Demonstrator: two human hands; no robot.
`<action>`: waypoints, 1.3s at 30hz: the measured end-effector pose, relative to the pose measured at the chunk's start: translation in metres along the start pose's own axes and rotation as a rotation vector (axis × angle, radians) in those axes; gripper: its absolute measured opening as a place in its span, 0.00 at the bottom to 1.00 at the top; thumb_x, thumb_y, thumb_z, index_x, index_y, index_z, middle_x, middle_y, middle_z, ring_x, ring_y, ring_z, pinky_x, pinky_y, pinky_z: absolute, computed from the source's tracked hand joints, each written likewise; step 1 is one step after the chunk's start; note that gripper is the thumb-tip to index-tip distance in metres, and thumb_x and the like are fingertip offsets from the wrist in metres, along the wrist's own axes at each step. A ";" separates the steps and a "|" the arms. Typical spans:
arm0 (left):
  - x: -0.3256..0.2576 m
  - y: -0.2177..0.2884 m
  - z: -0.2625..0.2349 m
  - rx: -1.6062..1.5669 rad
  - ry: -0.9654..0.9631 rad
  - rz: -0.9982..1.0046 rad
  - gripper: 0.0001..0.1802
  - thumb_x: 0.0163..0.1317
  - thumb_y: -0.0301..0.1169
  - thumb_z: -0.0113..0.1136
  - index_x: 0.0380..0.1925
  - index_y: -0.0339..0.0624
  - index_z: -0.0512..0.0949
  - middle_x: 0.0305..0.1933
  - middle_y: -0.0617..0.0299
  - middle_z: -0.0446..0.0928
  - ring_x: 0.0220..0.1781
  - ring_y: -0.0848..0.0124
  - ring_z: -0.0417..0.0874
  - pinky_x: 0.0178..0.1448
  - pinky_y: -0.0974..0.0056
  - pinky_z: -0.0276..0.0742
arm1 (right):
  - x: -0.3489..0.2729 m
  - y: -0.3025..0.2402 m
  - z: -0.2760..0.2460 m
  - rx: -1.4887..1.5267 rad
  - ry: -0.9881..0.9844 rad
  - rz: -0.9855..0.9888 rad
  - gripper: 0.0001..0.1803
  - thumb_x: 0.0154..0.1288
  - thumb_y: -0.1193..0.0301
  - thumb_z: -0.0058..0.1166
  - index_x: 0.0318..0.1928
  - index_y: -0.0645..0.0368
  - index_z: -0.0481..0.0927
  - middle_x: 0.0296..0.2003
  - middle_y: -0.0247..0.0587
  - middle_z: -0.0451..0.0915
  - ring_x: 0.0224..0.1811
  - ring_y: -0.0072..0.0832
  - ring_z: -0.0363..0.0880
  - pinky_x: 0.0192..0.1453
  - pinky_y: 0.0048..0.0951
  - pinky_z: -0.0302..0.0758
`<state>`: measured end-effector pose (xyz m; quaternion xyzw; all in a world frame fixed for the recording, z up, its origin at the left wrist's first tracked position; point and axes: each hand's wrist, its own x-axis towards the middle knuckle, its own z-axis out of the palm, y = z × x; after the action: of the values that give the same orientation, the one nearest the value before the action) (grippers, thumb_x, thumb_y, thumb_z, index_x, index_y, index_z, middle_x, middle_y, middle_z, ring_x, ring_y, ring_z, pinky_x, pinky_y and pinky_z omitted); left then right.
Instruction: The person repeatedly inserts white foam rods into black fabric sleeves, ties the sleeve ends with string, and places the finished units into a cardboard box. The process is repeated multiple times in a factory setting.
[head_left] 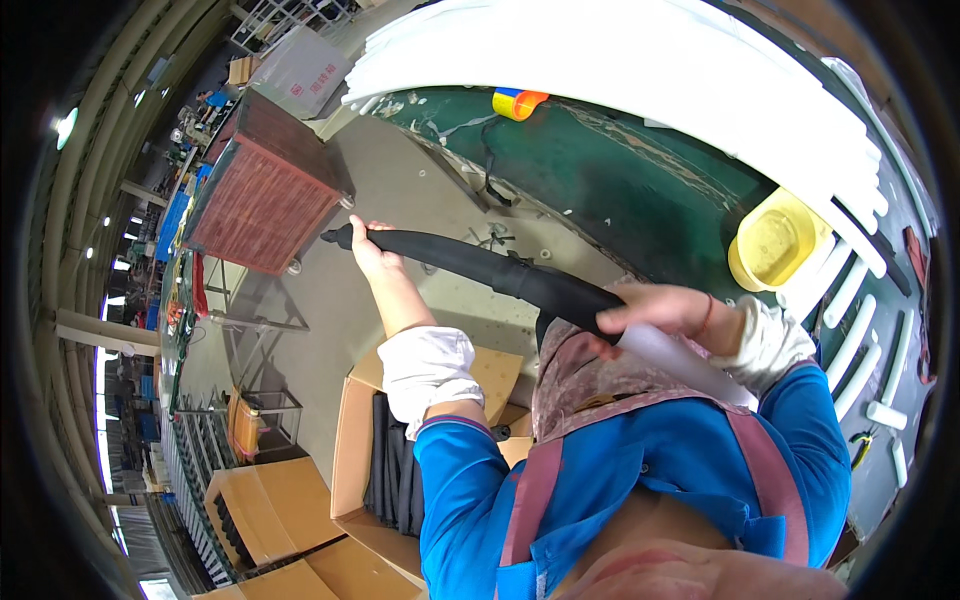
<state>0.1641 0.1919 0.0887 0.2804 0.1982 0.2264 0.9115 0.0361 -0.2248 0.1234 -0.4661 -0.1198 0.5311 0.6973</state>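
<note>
A long black sleeve (465, 264) stretched slantwise in front of the person's body, above the floor (300, 385), between the two hands. The left hand (373, 250) was closed about its narrow far end, just short of the tip; the fingers seemed curled round it, though the sleeve hid part of them. The right hand (668, 310) gripped the wider near end, thumb and fingers pinching the black material where a pale tube (690, 366) emerged and ran on below the right wrist. Beneath the left forearm, an open cardboard box (350, 450) held dark lengths (396, 480) standing side by side. Beyond the hands, a green table (610, 185) carried heaped white tubes (620, 55), a yellow tub (775, 240) and a yellow-and-orange ring (518, 103)
</note>
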 end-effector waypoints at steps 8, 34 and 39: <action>-0.002 0.021 -0.002 0.190 0.060 0.107 0.19 0.63 0.43 0.58 0.21 0.45 0.66 0.17 0.66 0.66 0.18 0.73 0.67 0.24 0.69 0.68 | 0.014 0.001 0.010 -0.444 -0.040 0.104 0.09 0.51 0.70 0.53 0.27 0.64 0.79 0.22 0.35 0.77 0.23 0.21 0.75 0.27 0.25 0.71; -0.002 0.023 -0.015 0.125 0.090 0.051 0.11 0.57 0.29 0.61 0.23 0.43 0.68 0.20 0.66 0.70 0.21 0.74 0.72 0.25 0.71 0.73 | 0.006 0.017 -0.009 -0.392 -0.049 0.132 0.10 0.50 0.69 0.52 0.29 0.64 0.77 0.24 0.38 0.78 0.28 0.24 0.77 0.33 0.25 0.72; -0.003 0.014 -0.021 0.022 0.088 0.037 0.11 0.58 0.32 0.60 0.23 0.43 0.68 0.20 0.66 0.69 0.22 0.73 0.72 0.27 0.69 0.75 | -0.012 0.024 -0.015 -0.203 -0.049 0.120 0.17 0.56 0.62 0.56 0.40 0.65 0.77 0.32 0.39 0.80 0.32 0.24 0.78 0.36 0.25 0.75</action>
<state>0.1477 0.2099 0.0821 0.2840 0.2352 0.2531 0.8944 0.0264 -0.2425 0.1008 -0.5277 -0.1619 0.5681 0.6104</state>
